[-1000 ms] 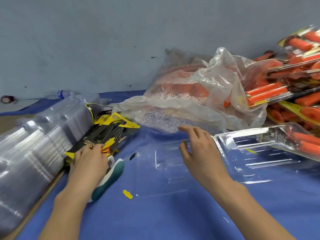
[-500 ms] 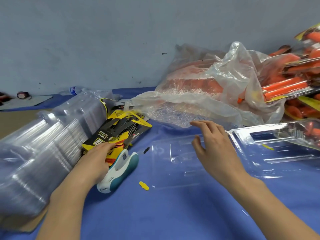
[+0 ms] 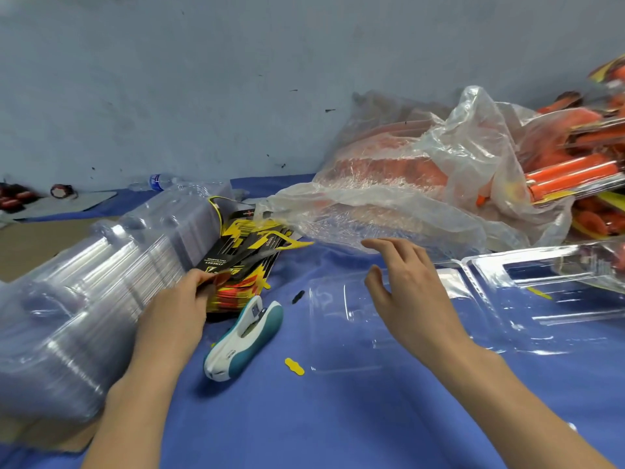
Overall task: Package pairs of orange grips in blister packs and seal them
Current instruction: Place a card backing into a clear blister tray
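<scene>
My left hand [image 3: 176, 316] pinches the near edge of a pile of black-and-yellow printed cards [image 3: 243, 262] and lifts the top card. My right hand [image 3: 409, 289] hovers open, fingers spread, over an empty clear blister pack [image 3: 341, 330] lying flat on the blue cloth. A second open blister pack [image 3: 548, 289] lies to its right. A clear plastic bag of orange grips [image 3: 399, 170] sits behind my right hand. Finished packs with orange grips [image 3: 581, 177] are piled at the far right.
A long stack of nested clear blister shells [image 3: 84, 296] lies on its side at the left. A white-and-teal stapler [image 3: 243, 336] rests between my forearms, with a small yellow scrap [image 3: 294, 366] beside it. A water bottle [image 3: 159, 182] lies by the grey wall.
My left hand has closed on the edge of the card pile and raised the top card. My right hand stays open above the blister pack. The camera has shifted a little.
</scene>
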### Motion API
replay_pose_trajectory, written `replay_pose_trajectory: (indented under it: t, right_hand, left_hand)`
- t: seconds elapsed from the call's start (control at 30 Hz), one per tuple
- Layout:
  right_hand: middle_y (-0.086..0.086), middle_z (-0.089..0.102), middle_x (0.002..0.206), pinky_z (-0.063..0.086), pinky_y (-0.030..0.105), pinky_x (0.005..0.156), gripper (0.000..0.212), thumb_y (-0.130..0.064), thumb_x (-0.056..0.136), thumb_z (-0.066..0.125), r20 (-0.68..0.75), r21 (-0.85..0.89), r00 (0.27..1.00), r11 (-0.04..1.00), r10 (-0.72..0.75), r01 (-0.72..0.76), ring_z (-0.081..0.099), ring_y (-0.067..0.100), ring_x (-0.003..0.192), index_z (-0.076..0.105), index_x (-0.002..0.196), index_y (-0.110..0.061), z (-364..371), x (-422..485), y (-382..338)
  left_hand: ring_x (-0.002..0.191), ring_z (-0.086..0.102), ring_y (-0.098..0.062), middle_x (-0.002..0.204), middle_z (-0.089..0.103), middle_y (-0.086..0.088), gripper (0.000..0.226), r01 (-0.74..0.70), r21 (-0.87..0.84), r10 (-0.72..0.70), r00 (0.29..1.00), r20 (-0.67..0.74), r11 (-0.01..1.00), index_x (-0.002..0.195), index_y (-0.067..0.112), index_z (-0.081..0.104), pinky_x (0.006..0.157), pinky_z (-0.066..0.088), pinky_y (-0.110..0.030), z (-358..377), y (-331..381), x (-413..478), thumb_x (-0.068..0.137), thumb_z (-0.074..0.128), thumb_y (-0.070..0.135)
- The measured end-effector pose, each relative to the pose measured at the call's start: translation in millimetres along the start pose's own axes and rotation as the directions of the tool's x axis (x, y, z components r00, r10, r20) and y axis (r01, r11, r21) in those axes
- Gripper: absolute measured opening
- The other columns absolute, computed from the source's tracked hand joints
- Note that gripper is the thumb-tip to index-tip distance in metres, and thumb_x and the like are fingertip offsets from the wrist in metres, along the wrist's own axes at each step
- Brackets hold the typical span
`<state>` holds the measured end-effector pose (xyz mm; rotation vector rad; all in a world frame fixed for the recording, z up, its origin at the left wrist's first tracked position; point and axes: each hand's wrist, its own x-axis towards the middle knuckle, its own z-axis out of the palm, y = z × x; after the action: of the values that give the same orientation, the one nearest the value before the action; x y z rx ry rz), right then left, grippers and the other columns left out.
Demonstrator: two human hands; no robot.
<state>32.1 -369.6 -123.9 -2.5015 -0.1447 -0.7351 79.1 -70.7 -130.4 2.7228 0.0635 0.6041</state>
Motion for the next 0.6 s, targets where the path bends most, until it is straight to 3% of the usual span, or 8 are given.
replay_pose_trajectory:
  t: [0.07,0.2,0.47,0.6]
  right_hand:
    - [0.000,0.052,0.132,0.034,0.034,0.106,0.040,-0.018,0.097,0.049,0.000,0.013,1.000,1.000,0.000,0.000,0.041,0.022,0.125,0.049,0.137,-0.020,3.1,1.6,-1.1]
    - [-0.003,0.051,0.131,0.033,0.031,0.103,0.040,-0.018,0.097,0.048,-0.003,0.092,1.000,0.996,-0.004,0.004,0.039,0.018,0.122,0.048,0.137,-0.023,12.0,5.3,-11.5]
    - [-0.006,0.023,0.156,0.034,0.033,0.099,0.054,-0.021,0.099,0.044,0.211,0.119,0.950,0.971,-0.230,0.208,0.043,0.023,0.124,0.028,0.150,-0.032,58.0,8.5,-64.9]
    - [-0.006,0.031,0.149,0.033,0.032,0.093,0.046,-0.029,0.101,0.043,0.234,0.082,0.949,0.977,-0.210,0.196,0.045,0.023,0.121,0.032,0.145,-0.031,78.7,16.4,-75.5]
  left_hand:
    - [0.076,0.060,-0.038,0.079,0.067,-0.010,0.011,-0.019,0.010,0.020,0.997,-0.073,1.000,0.098,0.023,0.061,0.065,0.051,-0.045,-1.2,2.0,0.2,0.097,0.056,0.032]
    - [0.074,0.058,-0.041,0.073,0.064,-0.013,0.024,-0.003,0.028,0.006,0.993,-0.120,1.000,0.086,0.020,0.053,0.060,0.047,-0.043,-1.4,9.5,-0.3,0.093,0.060,0.043]
    - [0.088,0.058,-0.040,0.092,0.068,-0.011,0.032,-0.030,0.009,0.031,0.996,-0.079,0.999,0.093,0.020,0.058,0.072,0.048,-0.045,7.6,28.7,0.6,0.087,0.063,0.052]
    - [0.085,0.058,-0.035,0.087,0.064,-0.004,0.042,-0.032,-0.023,0.030,0.996,-0.088,0.999,0.088,0.022,0.054,0.069,0.049,-0.044,3.9,32.0,0.8,0.084,0.061,0.062]
